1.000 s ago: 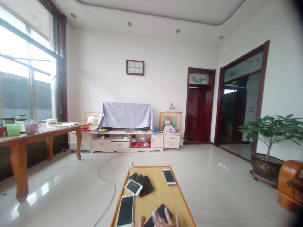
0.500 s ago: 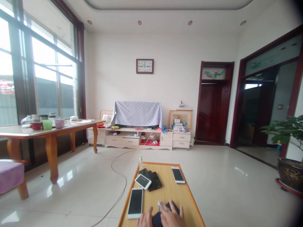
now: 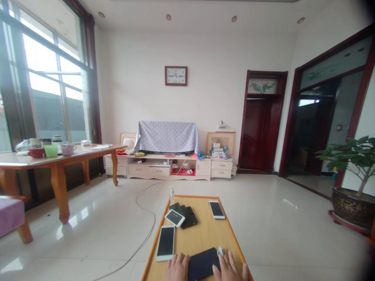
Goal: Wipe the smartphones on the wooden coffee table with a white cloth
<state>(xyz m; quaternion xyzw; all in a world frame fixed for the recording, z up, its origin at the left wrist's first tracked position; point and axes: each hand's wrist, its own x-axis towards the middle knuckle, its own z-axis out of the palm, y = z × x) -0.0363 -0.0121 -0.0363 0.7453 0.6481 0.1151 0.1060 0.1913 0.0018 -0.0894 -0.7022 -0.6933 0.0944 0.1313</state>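
At the bottom of the head view a dark phone (image 3: pixel 202 263) lies flat on a low wooden table (image 3: pixel 202 234). My left hand (image 3: pixel 176 268) rests on the phone's left edge. My right hand (image 3: pixel 230 267) presses on its right edge with a small white pad (image 3: pixel 220 251) under the fingertips. Beyond lie a long white phone (image 3: pixel 165 242), a smaller white phone (image 3: pixel 174 217) stacked on dark phones (image 3: pixel 187 215), and another white phone (image 3: pixel 216 209). A small bottle (image 3: pixel 171 194) stands at the table's far left corner.
A long wooden table (image 3: pixel 58 158) with cups stands at the left by the windows. A cable (image 3: pixel 143 218) curls over the tiled floor. A TV stand (image 3: pixel 170 168) with a covered screen is at the back wall. A potted plant (image 3: pixel 353 187) stands at the right, near two doorways.
The view tilted down slightly. My hands spread apart to the two ends of the dark phone, and the white pad moved from its left part to its right corner.
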